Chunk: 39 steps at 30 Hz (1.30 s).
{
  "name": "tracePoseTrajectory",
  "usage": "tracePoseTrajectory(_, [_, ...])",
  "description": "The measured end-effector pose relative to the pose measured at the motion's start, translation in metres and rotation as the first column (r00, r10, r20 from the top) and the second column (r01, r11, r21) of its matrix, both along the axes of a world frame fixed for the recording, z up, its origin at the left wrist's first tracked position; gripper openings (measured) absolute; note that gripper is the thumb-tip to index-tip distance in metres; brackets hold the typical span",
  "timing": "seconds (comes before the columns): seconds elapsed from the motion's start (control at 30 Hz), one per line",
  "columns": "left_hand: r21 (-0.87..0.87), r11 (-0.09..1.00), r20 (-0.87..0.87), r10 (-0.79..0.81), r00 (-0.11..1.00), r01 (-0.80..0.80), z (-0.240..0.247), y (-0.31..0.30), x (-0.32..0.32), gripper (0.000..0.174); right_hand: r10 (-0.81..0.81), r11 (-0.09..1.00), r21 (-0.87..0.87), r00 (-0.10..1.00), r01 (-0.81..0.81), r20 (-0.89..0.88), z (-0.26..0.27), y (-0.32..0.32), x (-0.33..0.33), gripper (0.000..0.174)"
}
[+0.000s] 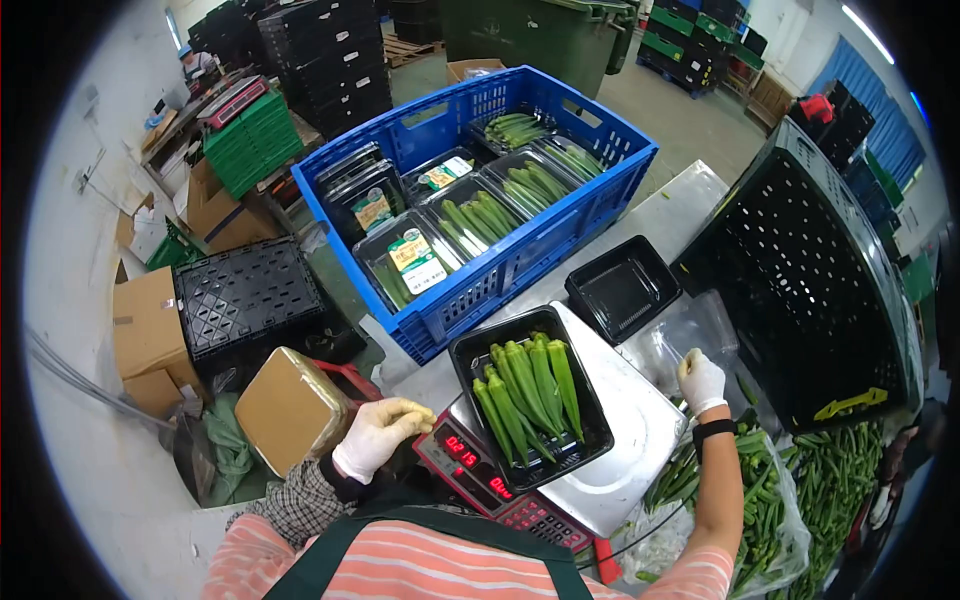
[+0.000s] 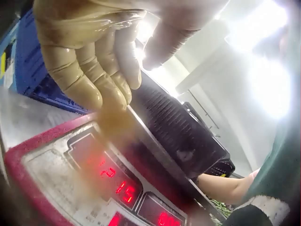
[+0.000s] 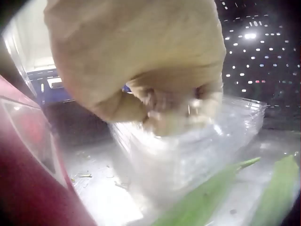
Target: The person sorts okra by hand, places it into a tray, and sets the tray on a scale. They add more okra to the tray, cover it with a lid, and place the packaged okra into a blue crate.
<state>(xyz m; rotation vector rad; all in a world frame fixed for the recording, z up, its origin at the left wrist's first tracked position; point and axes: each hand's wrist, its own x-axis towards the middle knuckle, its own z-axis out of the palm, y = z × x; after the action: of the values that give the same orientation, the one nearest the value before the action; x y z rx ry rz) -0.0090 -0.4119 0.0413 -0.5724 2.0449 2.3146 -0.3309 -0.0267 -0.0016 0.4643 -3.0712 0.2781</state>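
My gloved right hand (image 1: 702, 381) curls its fingers at the edge of a clear plastic lid (image 3: 174, 160) beside the scale; in the right wrist view part of the grip is blurred. Loosely bent, the gloved left hand (image 1: 385, 435) hovers by the scale's red display (image 2: 127, 193) and holds nothing. A black tray (image 1: 598, 440) of green okra (image 1: 535, 390) sits tilted across the weighing scale's metal plate (image 1: 630, 450). The display shows red digits. Behind the scale lies an empty black tray (image 1: 622, 290).
A blue crate (image 1: 510, 262) with packed, labelled okra trays stands ahead. On the right a black perforated crate (image 1: 800, 270) leans on its side, loose okra (image 1: 840, 490) spilling below it. Cardboard boxes (image 1: 150, 325) and a black crate (image 1: 245, 300) stand at the left.
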Motion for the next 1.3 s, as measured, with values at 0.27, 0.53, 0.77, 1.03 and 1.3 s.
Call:
tracePoseTrajectory(0.27, [-0.38, 0.925, -0.275, -0.127, 0.953, 0.013, 0.023, -0.009, -0.046, 0.033, -0.147, 0.787, -0.598, 0.898, -0.148, -0.415, 0.123, 0.002, 0.059, 0.019])
tracePoseTrajectory(0.53, [-0.534, 0.822, -0.319, -0.412, 0.854, 0.197, 0.014, -0.017, -0.089, 0.068, 0.161, -0.395, -0.863, 0.948, 0.315, 0.273, 0.154, -0.08, 0.233, 0.021])
tracePoseTrajectory(0.77, [0.126, 0.869, -0.256, -0.438, 0.862, 0.479, 0.002, -0.011, -0.064, 0.055, -0.303, -0.032, -0.96, 0.912, 0.279, 0.275, 0.076, -0.113, 0.282, 0.02])
tracePoseTrajectory(1.03, [-0.104, 0.852, -0.25, -0.521, 0.816, 0.513, 0.004, 0.014, -0.061, 0.058, -0.551, 0.647, -0.667, 0.831, 0.369, -0.075, 0.071, -0.094, 0.251, 0.036])
tracePoseTrajectory(1.3, [-0.201, 0.88, -0.195, -0.467, 0.862, 0.431, 0.016, 0.031, -0.051, 0.063, -0.448, 0.831, -0.43, 0.883, 0.354, -0.14, 0.069, -0.084, 0.235, 0.033])
